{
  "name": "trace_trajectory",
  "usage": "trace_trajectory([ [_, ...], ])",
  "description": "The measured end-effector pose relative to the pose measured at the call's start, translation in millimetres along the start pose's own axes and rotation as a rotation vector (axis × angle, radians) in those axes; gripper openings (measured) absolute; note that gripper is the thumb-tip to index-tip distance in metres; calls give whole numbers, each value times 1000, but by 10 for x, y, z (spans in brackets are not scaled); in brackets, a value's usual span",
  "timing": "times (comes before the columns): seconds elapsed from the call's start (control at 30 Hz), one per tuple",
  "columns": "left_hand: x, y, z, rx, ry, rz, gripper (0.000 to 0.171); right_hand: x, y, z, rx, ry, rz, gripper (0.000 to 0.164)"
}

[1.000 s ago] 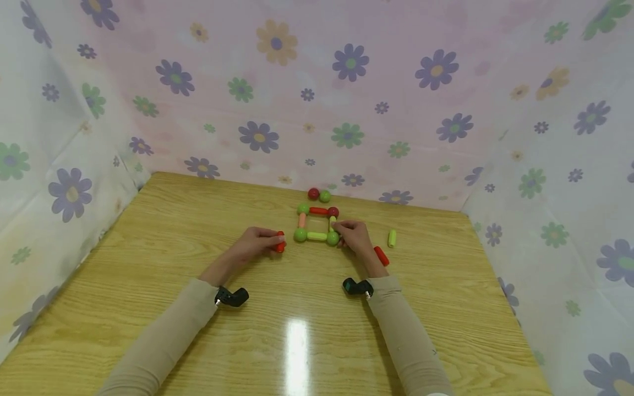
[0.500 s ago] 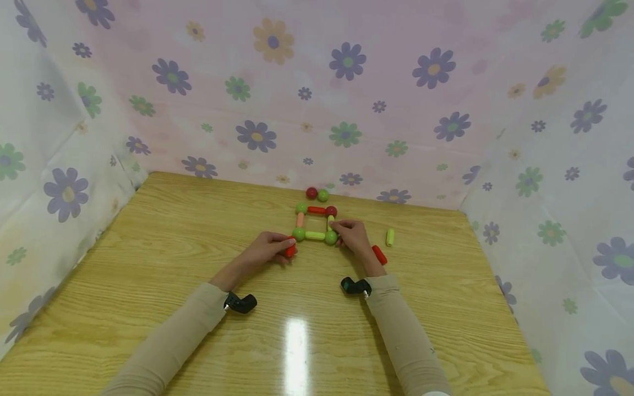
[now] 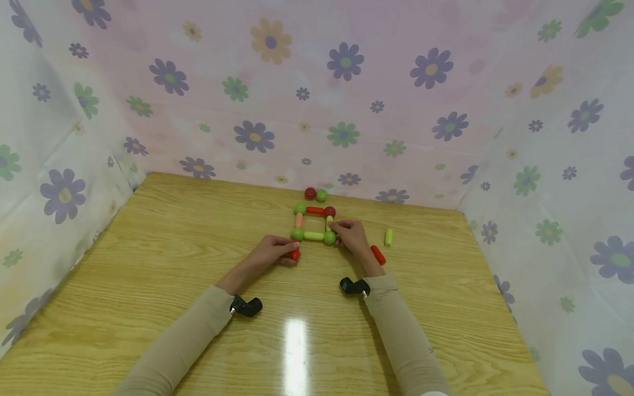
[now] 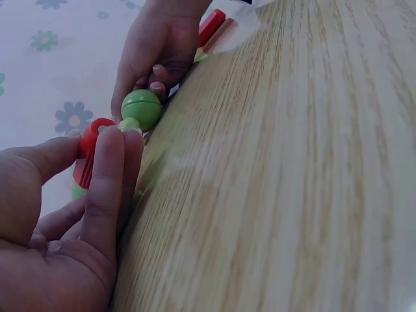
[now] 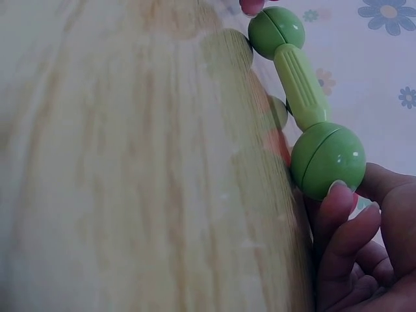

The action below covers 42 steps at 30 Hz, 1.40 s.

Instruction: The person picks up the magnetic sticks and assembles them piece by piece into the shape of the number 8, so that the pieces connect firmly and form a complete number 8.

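On the wooden table lies a square of short magnetic building rods joined by balls at the corners. Its near side is a yellow-green rod point(image 3: 314, 236) between two green balls. My left hand point(image 3: 272, 253) pinches a red rod point(image 4: 86, 162), held upright between thumb and fingers just below the near-left green ball point(image 3: 297, 234). At the square's right side my right hand point(image 3: 353, 236) pinches the right-hand yellow-green rod point(image 3: 329, 219), its other fingers against the near-right green ball point(image 5: 328, 162). The ball hides that pinch in the right wrist view.
Behind the square sit a loose dark red ball point(image 3: 310, 193) and a loose green ball point(image 3: 322, 195). Right of my right hand lie a red rod point(image 3: 378, 254) and a yellow-green rod point(image 3: 388, 237). Flowered cloth point(image 3: 277, 99) stands along the table's back and sides.
My left hand has moved right with the red rod, up to the square's near-left corner. My right hand stays at the square's right side.
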<state>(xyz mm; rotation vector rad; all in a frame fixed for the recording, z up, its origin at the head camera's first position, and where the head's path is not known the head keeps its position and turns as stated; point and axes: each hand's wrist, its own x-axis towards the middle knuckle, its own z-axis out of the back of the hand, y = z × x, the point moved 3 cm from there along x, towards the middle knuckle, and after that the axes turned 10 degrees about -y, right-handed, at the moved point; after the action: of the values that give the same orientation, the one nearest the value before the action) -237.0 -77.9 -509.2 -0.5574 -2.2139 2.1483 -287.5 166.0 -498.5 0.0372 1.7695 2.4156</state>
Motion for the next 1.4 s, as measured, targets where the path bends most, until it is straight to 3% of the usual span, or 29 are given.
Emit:
trace_trajectory([
  [0.33, 25, 8, -28, -12, -47, 0, 36, -7, -7, -3, 9, 3, 6, 36],
  [0.77, 23, 13, -44, 11, -28, -36, 41, 1, -7, 4, -12, -21, -22, 39],
  [1.0, 17, 8, -45, 23, -71, 24, 39, -3, -15, 1, -4, -23, -22, 37],
  [1.4, 21, 14, -50, 24, -64, 17, 40, -10, -20, 19, 31, -36, -24, 39],
])
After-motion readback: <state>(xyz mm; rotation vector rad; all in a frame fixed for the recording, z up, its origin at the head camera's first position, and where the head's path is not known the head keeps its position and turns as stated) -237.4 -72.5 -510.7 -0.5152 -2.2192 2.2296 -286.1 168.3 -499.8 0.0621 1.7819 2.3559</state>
